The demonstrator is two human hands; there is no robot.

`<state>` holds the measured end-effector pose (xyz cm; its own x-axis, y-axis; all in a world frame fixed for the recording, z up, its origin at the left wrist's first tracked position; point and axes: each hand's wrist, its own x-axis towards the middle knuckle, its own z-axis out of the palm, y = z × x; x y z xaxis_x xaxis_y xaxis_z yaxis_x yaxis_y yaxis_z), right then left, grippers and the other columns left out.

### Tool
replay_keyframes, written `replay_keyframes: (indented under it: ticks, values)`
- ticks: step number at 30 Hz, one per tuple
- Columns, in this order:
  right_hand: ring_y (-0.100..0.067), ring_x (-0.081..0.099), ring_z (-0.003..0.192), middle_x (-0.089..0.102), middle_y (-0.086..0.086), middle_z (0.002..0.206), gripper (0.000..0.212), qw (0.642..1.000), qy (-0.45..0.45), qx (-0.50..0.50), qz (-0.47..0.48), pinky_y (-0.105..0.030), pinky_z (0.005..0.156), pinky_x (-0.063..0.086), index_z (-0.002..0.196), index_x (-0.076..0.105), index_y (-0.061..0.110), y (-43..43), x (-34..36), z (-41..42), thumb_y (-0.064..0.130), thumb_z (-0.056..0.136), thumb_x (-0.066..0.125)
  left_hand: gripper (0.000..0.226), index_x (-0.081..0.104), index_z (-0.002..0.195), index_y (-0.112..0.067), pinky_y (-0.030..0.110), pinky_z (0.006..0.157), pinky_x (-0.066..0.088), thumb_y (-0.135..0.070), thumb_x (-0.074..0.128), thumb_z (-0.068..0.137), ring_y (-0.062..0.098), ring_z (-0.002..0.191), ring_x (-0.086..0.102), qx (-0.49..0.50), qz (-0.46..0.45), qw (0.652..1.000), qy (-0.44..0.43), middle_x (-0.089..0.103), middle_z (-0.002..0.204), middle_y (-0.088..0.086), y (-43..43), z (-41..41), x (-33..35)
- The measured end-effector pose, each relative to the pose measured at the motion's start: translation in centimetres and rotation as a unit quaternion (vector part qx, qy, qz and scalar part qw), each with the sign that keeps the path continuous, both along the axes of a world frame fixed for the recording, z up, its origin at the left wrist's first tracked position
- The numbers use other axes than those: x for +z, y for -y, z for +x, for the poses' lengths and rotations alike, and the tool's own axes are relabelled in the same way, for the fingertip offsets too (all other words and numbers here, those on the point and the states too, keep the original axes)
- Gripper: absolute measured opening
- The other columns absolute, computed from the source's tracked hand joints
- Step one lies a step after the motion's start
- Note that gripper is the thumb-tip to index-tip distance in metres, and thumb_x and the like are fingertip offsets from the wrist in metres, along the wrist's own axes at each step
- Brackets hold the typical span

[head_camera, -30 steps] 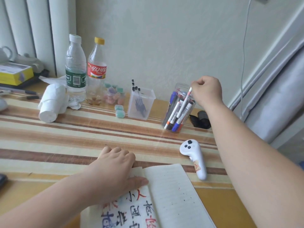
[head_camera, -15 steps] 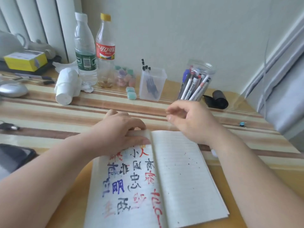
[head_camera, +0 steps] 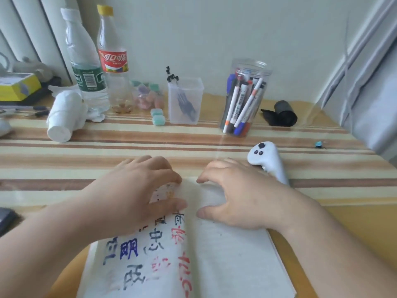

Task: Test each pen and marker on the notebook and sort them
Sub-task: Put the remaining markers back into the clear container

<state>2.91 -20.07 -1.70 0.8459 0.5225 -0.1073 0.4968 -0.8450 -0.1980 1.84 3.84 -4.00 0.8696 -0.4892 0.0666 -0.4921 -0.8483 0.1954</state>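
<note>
The notebook (head_camera: pixel 225 254) is lying open on the counter (head_camera: pixel 107 147), right in front of the person, and in the head view both hands are working on it. The left hand (head_camera: pixel 137 196) is pressing on the top of the left page, the one crowded with red, blue and black test writing. Its fingers (head_camera: pixel 159 166) are lying spread and nearly flat, the thumb is bearing on the paper beside the fold, and it is holding nothing. The right hand (head_camera: pixel 238 198) is sitting on the top of the clean right page, fingers arched wide with tips and thumb touching paper, likewise carrying nothing (no pen in either hand just now).

My read: the book is being flattened along the fold, ready for the next test stroke. Doing that well means pushing outward from the fold on both sides, then leaving the left hand as the anchor while the right goes for a marker.

The markers (head_camera: pixel 240 108) are waiting in the round jar (head_camera: pixel 247 67) at the back right, well apart from the notebook. The square tub (head_camera: pixel 185 108) of black-capped pens (head_camera: pixel 171 77) is standing to the jar's left. A white controller (head_camera: pixel 268 162) is lying just beside the right hand, so a careless reach is risking a knock.
</note>
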Motion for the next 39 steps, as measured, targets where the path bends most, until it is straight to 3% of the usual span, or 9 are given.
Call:
replay_keyframes:
  ticks: [4,10,17,24,39]
  values:
    - [-0.008,0.032,0.130,0.042,0.018,0.132,0.066,1.000,-0.007,0.001,-0.010,-0.025,0.107,0.027,0.135,0.051,0.036,0.9,0.2,-0.4,0.071,0.081,0.064,0.078,0.043,0.137,-0.055,0.021,0.098,0.028,-0.097,0.018,0.077,-0.005,0.122,0.036,-0.017,0.009,1.000,-0.012,0.039,0.127,-0.032,1.1,-0.3,-0.2]
    - [-0.009,0.032,0.128,0.043,0.016,0.130,0.064,1.000,-0.001,0.012,0.004,-0.030,0.111,0.029,0.135,0.051,0.035,1.0,0.6,0.3,0.069,0.082,0.064,0.063,0.051,0.129,-0.052,0.030,0.088,0.040,-0.092,0.032,0.083,0.002,0.108,0.047,-0.010,0.003,0.999,0.047,0.047,0.116,-0.027,1.0,0.5,-0.3]
    - [-0.005,0.035,0.129,0.043,0.021,0.128,0.068,1.000,-0.003,-0.006,0.005,-0.029,0.112,0.032,0.136,0.051,0.038,1.7,0.7,0.5,0.073,0.078,0.063,0.078,0.038,0.135,-0.058,0.024,0.102,0.024,-0.099,0.016,0.072,-0.004,0.118,0.030,-0.010,0.042,0.999,-0.024,0.033,0.123,-0.031,1.9,0.5,1.3]
    - [-0.004,0.039,0.127,0.043,0.027,0.125,0.080,1.000,-0.014,-0.013,0.012,-0.034,0.109,0.039,0.133,0.050,0.043,0.8,-0.1,0.6,0.085,0.064,0.052,0.078,0.039,0.138,-0.054,0.027,0.108,0.024,-0.097,0.020,0.075,0.000,0.125,0.029,0.002,0.042,0.999,-0.030,0.033,0.129,-0.027,1.1,-0.6,1.2]
    - [-0.005,0.037,0.129,0.043,0.023,0.128,0.069,1.000,-0.012,-0.009,0.001,-0.030,0.111,0.035,0.135,0.051,0.040,0.7,0.0,0.3,0.076,0.076,0.062,0.078,0.041,0.137,-0.051,0.023,0.106,0.024,-0.093,0.014,0.078,-0.003,0.125,0.030,-0.011,0.032,0.999,-0.013,0.034,0.131,-0.029,1.1,-0.7,0.8]
